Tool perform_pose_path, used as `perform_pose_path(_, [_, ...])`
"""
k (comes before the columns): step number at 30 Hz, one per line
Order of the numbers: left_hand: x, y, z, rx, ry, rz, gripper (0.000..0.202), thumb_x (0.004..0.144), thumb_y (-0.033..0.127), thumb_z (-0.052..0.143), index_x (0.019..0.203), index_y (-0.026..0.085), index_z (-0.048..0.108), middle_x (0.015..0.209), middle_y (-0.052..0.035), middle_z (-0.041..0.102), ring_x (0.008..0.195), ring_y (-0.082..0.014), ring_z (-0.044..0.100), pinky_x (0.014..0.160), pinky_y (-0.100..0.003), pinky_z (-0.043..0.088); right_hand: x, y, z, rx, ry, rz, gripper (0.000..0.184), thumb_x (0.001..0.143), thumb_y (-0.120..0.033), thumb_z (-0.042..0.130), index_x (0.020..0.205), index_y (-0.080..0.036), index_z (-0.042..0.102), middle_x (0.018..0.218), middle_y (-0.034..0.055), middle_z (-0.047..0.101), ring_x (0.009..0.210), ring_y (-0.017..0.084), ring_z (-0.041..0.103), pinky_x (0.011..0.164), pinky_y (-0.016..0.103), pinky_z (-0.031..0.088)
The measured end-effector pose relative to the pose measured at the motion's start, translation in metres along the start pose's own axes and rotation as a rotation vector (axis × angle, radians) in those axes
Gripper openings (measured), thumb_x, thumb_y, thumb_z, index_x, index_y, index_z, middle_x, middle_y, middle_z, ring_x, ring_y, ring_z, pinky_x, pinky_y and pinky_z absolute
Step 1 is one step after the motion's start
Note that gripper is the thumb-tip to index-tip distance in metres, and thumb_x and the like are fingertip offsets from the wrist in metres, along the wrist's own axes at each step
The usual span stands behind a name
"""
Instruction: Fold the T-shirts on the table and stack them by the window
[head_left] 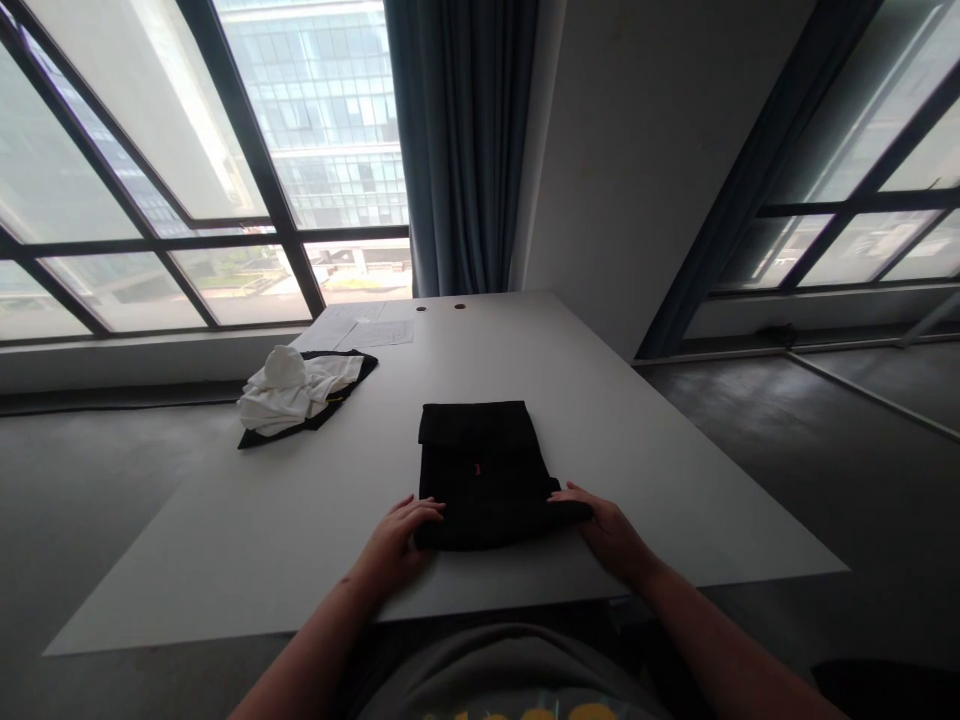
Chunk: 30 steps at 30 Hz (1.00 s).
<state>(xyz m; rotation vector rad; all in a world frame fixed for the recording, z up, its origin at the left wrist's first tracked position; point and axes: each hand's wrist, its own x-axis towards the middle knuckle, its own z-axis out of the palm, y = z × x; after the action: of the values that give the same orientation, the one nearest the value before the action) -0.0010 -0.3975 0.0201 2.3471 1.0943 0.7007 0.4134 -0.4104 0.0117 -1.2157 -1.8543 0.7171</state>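
A folded black garment [480, 455] with a small red mark lies on the white table in front of me. Its near edge is folded over into a thick roll. My left hand [401, 540] grips the left end of that fold, fingers on top and thumb hidden. At the right end, my right hand [604, 525] has its fingers over the cloth, which sticks out a little there. Both hands rest low, close to the tabletop.
On the left side of the white table [622, 450] is a crumpled white and black cloth pile [292, 390]. Paper sheets [360, 328] lie at the far left, near two small round holes in the tabletop. Windows and a blue curtain [465, 150] stand behind.
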Motion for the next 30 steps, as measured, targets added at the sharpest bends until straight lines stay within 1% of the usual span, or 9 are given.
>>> perform_pose_path(3, [0.007, 0.008, -0.01, -0.061, 0.017, 0.054, 0.038, 0.086, 0.017, 0.058, 0.122, 0.027, 0.067, 0.133, -0.0059, 0.072, 0.132, -0.0246, 0.062, 0.126, -0.054, 0.03, 0.003, -0.007, -0.004, 0.048, 0.02, 0.066, 0.037, 0.099, -0.045, 0.054, 0.117, -0.022, 0.077, 0.123, 0.0102, 0.076, 0.135, 0.032, 0.059, 0.119, 0.054, 0.041])
perform_pose_path(5, [0.011, 0.015, -0.016, -0.106, 0.083, 0.021, 0.032, 0.093, 0.022, 0.054, 0.122, 0.027, 0.067, 0.127, -0.0055, 0.075, 0.125, -0.0241, 0.066, 0.123, -0.052, 0.036, 0.007, -0.012, -0.009, 0.06, 0.041, 0.096, 0.039, 0.098, -0.048, 0.054, 0.115, -0.022, 0.077, 0.122, 0.0104, 0.077, 0.129, 0.033, 0.063, 0.114, 0.053, 0.047])
perform_pose_path(8, [0.018, 0.024, -0.023, -0.152, 0.166, -0.101, 0.029, 0.098, 0.032, 0.048, 0.118, 0.025, 0.067, 0.112, -0.0067, 0.078, 0.108, -0.0247, 0.072, 0.102, -0.043, 0.054, 0.015, -0.022, -0.018, 0.032, 0.098, 0.112, 0.041, 0.097, -0.053, 0.053, 0.104, -0.021, 0.076, 0.103, 0.0085, 0.079, 0.102, 0.03, 0.073, 0.096, 0.046, 0.057])
perform_pose_path(10, [0.022, 0.03, -0.026, -0.158, 0.185, -0.156, 0.031, 0.1, 0.038, 0.044, 0.116, 0.023, 0.067, 0.101, -0.0069, 0.077, 0.094, -0.0239, 0.073, 0.087, -0.037, 0.057, 0.017, -0.027, -0.022, -0.007, 0.15, 0.131, 0.044, 0.097, -0.058, 0.05, 0.089, -0.021, 0.073, 0.084, 0.0056, 0.075, 0.082, 0.027, 0.07, 0.079, 0.039, 0.059])
perform_pose_path(12, [0.025, 0.034, -0.028, -0.151, 0.205, -0.175, 0.035, 0.102, 0.043, 0.041, 0.115, 0.022, 0.065, 0.095, -0.006, 0.076, 0.087, -0.0228, 0.071, 0.082, -0.035, 0.057, 0.018, -0.032, -0.023, -0.032, 0.201, 0.158, 0.049, 0.096, -0.062, 0.048, 0.078, -0.021, 0.068, 0.073, 0.0039, 0.07, 0.072, 0.024, 0.065, 0.068, 0.035, 0.056])
perform_pose_path(16, [0.037, 0.035, -0.03, -0.117, 0.257, -0.241, 0.039, 0.105, 0.047, 0.036, 0.116, 0.021, 0.063, 0.091, -0.0054, 0.074, 0.084, -0.023, 0.07, 0.078, -0.034, 0.055, 0.02, -0.034, -0.016, 0.019, 0.212, 0.192, 0.05, 0.097, -0.063, 0.047, 0.086, -0.02, 0.07, 0.081, 0.0056, 0.073, 0.078, 0.025, 0.067, 0.072, 0.035, 0.056])
perform_pose_path(21, [0.078, 0.017, -0.03, 0.008, 0.238, -0.432, 0.038, 0.107, 0.045, 0.035, 0.118, 0.023, 0.063, 0.1, -0.009, 0.077, 0.096, -0.0279, 0.073, 0.082, -0.037, 0.054, 0.058, -0.021, 0.0, -0.027, 0.257, 0.255, 0.046, 0.101, -0.055, 0.041, 0.111, -0.022, 0.07, 0.106, 0.0087, 0.077, 0.101, 0.028, 0.071, 0.091, 0.038, 0.054])
perform_pose_path(26, [0.137, -0.011, -0.031, 0.214, 0.158, -0.571, 0.041, 0.109, 0.044, 0.032, 0.126, 0.023, 0.062, 0.121, -0.0118, 0.076, 0.114, -0.0287, 0.07, 0.091, -0.036, 0.052, 0.123, -0.002, 0.011, -0.456, 0.112, 0.434, 0.046, 0.106, -0.04, 0.029, 0.104, -0.018, 0.069, 0.105, 0.0143, 0.076, 0.098, 0.027, 0.071, 0.085, 0.035, 0.051])
perform_pose_path(30, [0.163, -0.036, -0.025, 0.322, 0.057, -0.692, 0.037, 0.103, 0.049, 0.046, 0.114, 0.021, 0.067, 0.116, -0.0149, 0.076, 0.111, -0.0307, 0.071, 0.09, -0.038, 0.052, 0.152, 0.014, 0.013, -0.587, -0.025, 0.474, 0.035, 0.103, -0.035, 0.045, 0.094, -0.015, 0.072, 0.101, 0.0182, 0.076, 0.096, 0.029, 0.071, 0.082, 0.035, 0.049])
